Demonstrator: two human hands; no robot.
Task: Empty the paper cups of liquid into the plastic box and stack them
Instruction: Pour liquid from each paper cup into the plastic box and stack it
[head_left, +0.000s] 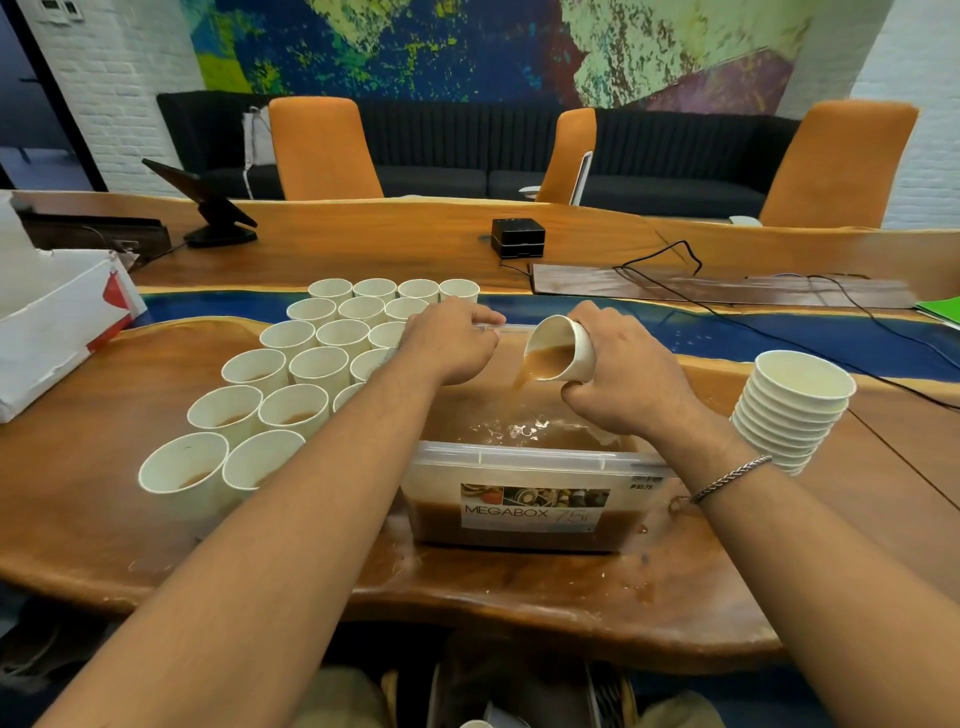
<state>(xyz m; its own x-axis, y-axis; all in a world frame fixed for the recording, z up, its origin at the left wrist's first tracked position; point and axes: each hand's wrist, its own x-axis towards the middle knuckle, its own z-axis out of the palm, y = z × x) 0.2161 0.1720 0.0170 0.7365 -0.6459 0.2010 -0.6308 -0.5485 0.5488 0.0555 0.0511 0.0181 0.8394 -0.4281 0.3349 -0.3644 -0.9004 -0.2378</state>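
Note:
A clear plastic box (530, 457) labelled MEGABOX stands in front of me, partly filled with brown liquid. My right hand (628, 379) grips a white paper cup (563, 353) tipped on its side above the box, and brown liquid streams out of it into the box. My left hand (449, 340) holds the box's far rim at the left. Several white paper cups (291, 374) with brown liquid stand in rows left of the box. A stack of empty cups (795, 410) stands right of the box.
The wooden table (519, 597) shows wet spills around the box. A white cardboard carton (57, 322) lies at the far left. A black tablet stand (218, 208), a small black device (518, 236) and cables (779, 301) sit farther back. Orange chairs stand behind the table.

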